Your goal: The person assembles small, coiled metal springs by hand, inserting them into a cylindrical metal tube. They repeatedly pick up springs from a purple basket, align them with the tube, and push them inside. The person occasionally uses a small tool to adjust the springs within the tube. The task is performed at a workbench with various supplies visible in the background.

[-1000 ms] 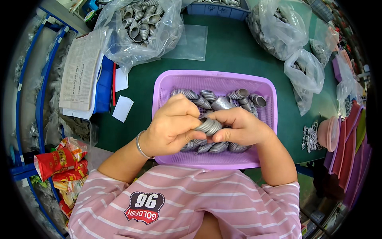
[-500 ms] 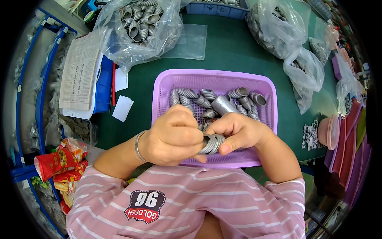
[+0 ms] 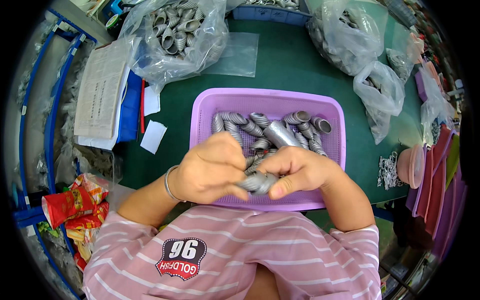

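Observation:
Above the near side of the purple plastic basket (image 3: 201, 107), both hands meet at a short grey spiral-ridged metal tube (image 3: 258, 183). My right hand (image 3: 302, 175) grips its right end between thumb and fingers. The left hand (image 3: 212, 167), with a bangle at the wrist, is curled closed with its thumb against the tube's left end; whether anything else sits inside its fist is hidden. In the basket lie several similar ridged tubes (image 3: 251, 128), partly covered by my hands, and one smoother, longer silver cylinder (image 3: 278, 133).
Clear plastic bags (image 3: 212, 52) of ridged tubes stand at the back left, with more bags (image 3: 345, 45) at the back right. A blue bin (image 3: 270, 14) is behind. Papers (image 3: 100, 92) lie at left; a pink cup (image 3: 411, 167) and small white pieces (image 3: 390, 170) at right.
The held tube has turned, so its open left end no longer shows. Both hands shifted slightly, the left one a little to the left.

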`<state>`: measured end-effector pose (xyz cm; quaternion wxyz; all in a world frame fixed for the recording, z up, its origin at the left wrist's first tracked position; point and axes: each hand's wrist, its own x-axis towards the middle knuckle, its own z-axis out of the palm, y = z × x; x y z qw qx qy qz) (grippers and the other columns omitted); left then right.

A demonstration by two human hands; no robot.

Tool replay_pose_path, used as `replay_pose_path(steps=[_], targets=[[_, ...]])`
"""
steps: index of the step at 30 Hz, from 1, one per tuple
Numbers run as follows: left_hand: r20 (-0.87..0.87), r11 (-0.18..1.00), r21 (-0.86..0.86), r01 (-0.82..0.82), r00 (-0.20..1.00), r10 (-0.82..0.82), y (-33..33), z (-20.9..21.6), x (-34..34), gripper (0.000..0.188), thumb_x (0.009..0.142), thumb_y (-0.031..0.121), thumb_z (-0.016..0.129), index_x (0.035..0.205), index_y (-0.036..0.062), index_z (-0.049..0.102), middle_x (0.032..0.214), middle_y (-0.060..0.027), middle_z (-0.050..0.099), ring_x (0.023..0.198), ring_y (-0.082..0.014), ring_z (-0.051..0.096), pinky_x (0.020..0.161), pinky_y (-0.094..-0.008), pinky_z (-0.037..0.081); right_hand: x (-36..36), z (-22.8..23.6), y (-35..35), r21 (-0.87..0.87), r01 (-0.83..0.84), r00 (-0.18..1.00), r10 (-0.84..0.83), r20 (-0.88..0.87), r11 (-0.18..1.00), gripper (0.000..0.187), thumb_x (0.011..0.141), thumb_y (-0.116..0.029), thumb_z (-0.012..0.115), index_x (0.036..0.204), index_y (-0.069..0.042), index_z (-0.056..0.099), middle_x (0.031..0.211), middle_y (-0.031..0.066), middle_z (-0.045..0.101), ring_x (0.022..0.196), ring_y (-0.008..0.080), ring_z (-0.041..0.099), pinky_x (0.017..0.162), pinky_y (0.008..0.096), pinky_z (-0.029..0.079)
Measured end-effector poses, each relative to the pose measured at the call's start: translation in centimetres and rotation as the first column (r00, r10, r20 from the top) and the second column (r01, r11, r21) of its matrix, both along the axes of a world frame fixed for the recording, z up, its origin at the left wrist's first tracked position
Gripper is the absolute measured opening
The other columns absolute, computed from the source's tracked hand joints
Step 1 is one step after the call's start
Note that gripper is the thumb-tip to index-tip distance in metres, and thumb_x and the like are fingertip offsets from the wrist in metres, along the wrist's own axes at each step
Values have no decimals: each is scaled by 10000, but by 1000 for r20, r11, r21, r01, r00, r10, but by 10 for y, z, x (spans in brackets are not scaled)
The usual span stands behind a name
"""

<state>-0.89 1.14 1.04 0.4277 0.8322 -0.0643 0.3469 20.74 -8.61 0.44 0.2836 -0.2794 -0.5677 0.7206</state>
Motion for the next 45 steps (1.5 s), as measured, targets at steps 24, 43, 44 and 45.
replay_pose_path(steps=[24, 43, 44, 45], targets=[[-486, 855, 425, -299, 721, 494, 2, -42, 4, 100, 739, 35, 703, 816, 24, 640, 828, -110, 532, 757, -294, 591, 658, -385, 489, 1, -12, -13, 508, 288, 190, -568, 801, 812, 439, 843, -361, 668, 987, 33, 538, 873, 254, 640, 843, 406, 640, 759, 475, 496], [-243, 843, 223, -490, 809, 535, 6, -31, 16, 127, 715, 38, 740, 818, 28, 666, 783, -74, 517, 717, -252, 515, 659, -342, 418, 10, 10, -24, 484, 543, 366, -712, 598, 686, 472, 821, -308, 730, 1121, 5, 544, 908, 235, 652, 845, 378, 661, 748, 407, 510], [-219, 824, 242, -512, 798, 561, 7, -29, 15, 127, 719, 36, 739, 824, 27, 668, 776, -75, 515, 713, -245, 507, 658, -335, 410, 9, 15, -26, 561, 591, 361, -812, 458, 579, 434, 806, -232, 754, 1101, 15, 553, 936, 201, 653, 837, 307, 670, 729, 365, 514], [-199, 818, 258, -514, 800, 566, 7, -27, 14, 125, 719, 38, 739, 820, 25, 666, 770, -78, 519, 713, -242, 507, 660, -336, 408, 10, 25, -25, 720, 549, 327, -902, 283, 425, 469, 803, -194, 755, 1146, 21, 519, 980, 188, 643, 845, 278, 665, 723, 355, 518]])
